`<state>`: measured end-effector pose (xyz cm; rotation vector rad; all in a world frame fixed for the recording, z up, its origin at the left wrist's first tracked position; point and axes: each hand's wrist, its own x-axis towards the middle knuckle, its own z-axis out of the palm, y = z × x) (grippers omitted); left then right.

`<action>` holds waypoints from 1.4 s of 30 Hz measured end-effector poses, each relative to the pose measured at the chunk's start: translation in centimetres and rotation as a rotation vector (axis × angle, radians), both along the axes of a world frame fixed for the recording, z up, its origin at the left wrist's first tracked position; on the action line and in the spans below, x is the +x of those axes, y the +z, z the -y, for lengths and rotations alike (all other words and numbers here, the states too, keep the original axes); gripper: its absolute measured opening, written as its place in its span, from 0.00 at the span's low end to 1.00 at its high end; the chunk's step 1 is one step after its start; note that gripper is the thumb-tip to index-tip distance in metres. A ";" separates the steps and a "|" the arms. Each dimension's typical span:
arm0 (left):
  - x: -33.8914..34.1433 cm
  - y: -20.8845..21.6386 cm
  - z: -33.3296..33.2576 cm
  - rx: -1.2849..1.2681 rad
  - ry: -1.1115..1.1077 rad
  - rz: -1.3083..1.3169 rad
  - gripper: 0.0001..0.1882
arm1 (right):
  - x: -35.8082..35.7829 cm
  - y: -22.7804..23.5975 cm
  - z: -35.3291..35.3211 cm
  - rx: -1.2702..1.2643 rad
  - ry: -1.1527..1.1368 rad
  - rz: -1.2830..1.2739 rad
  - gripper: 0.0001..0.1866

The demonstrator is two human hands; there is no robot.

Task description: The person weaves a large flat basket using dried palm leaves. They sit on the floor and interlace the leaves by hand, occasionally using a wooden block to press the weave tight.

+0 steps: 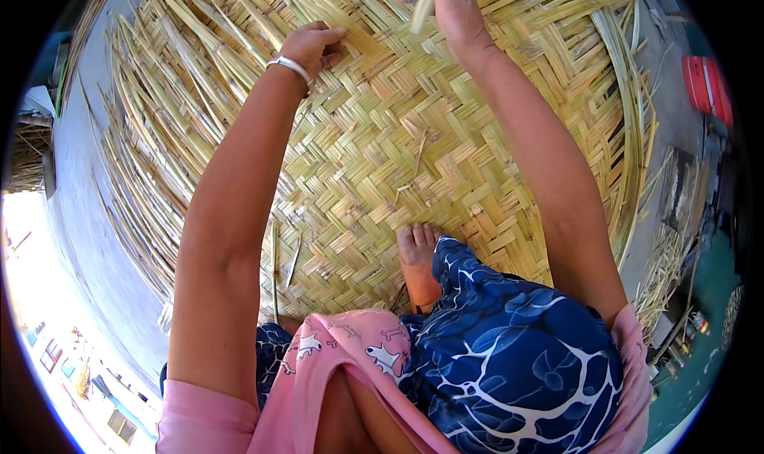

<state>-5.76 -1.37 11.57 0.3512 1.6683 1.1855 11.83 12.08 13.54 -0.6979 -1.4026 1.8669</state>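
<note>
A large mat [382, 159] of flat, split yellow-green reed strips spreads under me, woven in a zigzag pattern. My left hand [309, 50], with a pale bangle [293, 70] on its wrist, is at the far left part of the weave. Its fingers close on a strip there, partly hidden by the hand. Farther off and to the right, my right hand [454, 15] is raised near the top edge of view. It grips a pale reed strip [423, 10], blurred by motion, whose end points toward me.
Loose, unwoven strips [151, 151] fan out along the mat's left side, and more stick out at the far right. My bare foot [419, 247] rests on the weave. A red object [707, 90] and dry straw scraps [667, 275] lie on the right.
</note>
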 end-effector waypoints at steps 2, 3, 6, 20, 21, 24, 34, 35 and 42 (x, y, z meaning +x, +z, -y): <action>-0.1 -0.2 0.3 0.067 0.006 0.061 0.09 | 0.2 -0.4 -0.7 0.120 0.019 0.120 0.19; -0.1 -0.2 0.5 0.076 0.001 0.087 0.09 | 0.2 -1.2 -1.3 0.172 0.056 0.206 0.19; 0.2 0.2 1.2 0.081 0.045 0.104 0.10 | 0.3 -0.5 -1.2 0.145 0.111 0.399 0.16; 0.2 1.0 0.2 0.016 0.030 -0.015 0.16 | -2.8 -0.6 1.3 0.067 0.266 0.347 0.16; 0.1 0.7 0.5 0.051 0.041 -0.010 0.16 | -2.8 -0.4 1.3 0.028 0.304 0.359 0.16; 0.8 0.6 1.0 0.121 0.110 -0.002 0.15 | -2.5 0.0 0.8 -0.044 0.378 0.388 0.17; 0.2 1.2 -0.5 -0.029 0.183 0.174 0.14 | -0.7 -0.9 0.7 -0.143 0.259 0.261 0.16; 0.4 1.6 -1.0 -0.059 0.187 0.165 0.16 | -0.5 -0.8 0.5 -0.157 0.239 0.244 0.17; 0.6 2.4 -1.2 0.102 0.180 0.302 0.17 | -0.8 -0.9 -1.8 -0.132 0.022 0.279 0.11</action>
